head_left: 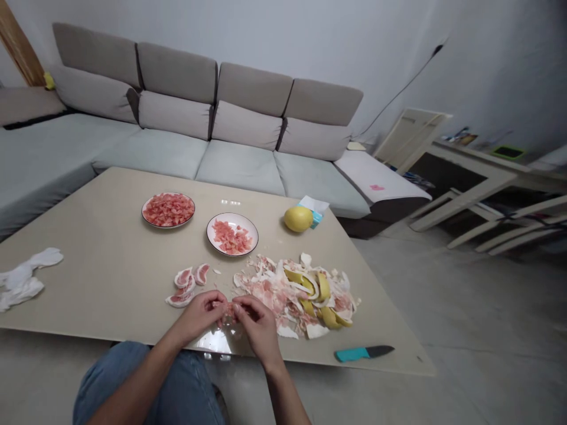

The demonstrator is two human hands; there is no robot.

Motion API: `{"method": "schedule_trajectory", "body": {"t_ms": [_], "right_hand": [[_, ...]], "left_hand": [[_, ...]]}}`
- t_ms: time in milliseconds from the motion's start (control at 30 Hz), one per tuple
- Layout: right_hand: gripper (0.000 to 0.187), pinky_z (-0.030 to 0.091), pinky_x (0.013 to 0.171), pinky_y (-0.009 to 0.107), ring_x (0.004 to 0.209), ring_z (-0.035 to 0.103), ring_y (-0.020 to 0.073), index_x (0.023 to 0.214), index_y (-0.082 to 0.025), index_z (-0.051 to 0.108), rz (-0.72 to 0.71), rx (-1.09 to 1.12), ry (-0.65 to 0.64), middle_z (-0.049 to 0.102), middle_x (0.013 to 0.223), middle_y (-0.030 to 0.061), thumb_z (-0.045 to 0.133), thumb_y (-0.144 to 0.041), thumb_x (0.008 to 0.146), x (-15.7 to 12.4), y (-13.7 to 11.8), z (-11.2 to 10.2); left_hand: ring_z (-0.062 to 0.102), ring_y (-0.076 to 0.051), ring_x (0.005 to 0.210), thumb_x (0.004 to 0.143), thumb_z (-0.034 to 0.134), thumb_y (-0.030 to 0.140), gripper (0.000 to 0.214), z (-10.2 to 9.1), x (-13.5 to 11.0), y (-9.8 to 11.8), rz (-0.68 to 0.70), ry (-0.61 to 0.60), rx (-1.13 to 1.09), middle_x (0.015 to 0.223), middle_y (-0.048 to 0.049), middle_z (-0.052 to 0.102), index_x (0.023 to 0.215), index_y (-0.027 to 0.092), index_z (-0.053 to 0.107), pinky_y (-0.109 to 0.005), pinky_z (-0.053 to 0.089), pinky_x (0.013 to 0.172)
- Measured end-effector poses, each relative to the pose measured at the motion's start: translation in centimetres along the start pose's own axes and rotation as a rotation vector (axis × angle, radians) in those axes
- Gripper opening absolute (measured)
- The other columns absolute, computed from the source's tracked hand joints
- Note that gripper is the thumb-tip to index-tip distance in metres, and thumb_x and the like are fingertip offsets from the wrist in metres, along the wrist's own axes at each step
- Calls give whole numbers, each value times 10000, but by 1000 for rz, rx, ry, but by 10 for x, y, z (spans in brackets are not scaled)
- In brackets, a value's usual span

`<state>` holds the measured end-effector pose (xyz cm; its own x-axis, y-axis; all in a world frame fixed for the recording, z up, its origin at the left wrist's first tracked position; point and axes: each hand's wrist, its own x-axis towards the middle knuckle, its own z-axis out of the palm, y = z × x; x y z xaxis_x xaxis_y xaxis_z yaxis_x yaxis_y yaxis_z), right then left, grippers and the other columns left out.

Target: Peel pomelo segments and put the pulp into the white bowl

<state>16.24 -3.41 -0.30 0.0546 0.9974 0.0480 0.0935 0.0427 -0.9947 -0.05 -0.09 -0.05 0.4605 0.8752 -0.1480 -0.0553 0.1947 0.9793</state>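
Head view: left hand (201, 313) and right hand (257, 321) pinch a pomelo segment (227, 311) beside the peel heap (305, 295), seemingly stripping membrane; gentle pulls needed.

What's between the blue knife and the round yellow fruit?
A pile of peels lies between them, as the head view shows.

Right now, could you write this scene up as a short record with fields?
hands: left hand and right hand pinch one pink fruit piece at the table edge
beside them: peel heap, loose segments
plates: fuller plate, sparser plate, both with pink chunks
far side: whole yellow fruit
near edge: teal-handled knife
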Motion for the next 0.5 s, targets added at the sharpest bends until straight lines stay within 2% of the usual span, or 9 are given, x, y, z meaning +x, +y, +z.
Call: {"method": "schedule_trajectory", "body": {"t_ms": [133,233,367,500], "right_hand": [[253,514,611,270,614,615,146,855,-179,713,178,251,-34,697,742,30,734,-409,751,1,5,2],[310,527,611,275,646,629,159,876,-177,709,215,283,-66,705,764,36,752,-444,723,1,4,3],[298,525,612,268,701,641,173,930,-189,720,147,97,-107,702,823,47,725,-428,753,0,-5,-1],[175,492,633,251,727,629,170,836,-197,739,7,-108,-87,686,809,42,673,-357,809,0,-12,-2]], "left_hand": [[543,-124,573,791,631,344,208,0,-1,2,4,-4,-15,680,-27,652,758,140,619,-234,407,569],[509,-113,550,789,618,333,197,-1,-1,1,22,28,16,639,-1,610,731,145,611,-221,373,545],[474,-109,556,791,602,309,183,-1,-1,1,79,71,155,636,10,570,705,148,611,-212,335,535],[481,-126,606,759,616,243,134,1,-2,3,130,107,270,667,-4,570,664,148,618,-218,341,560]]}}
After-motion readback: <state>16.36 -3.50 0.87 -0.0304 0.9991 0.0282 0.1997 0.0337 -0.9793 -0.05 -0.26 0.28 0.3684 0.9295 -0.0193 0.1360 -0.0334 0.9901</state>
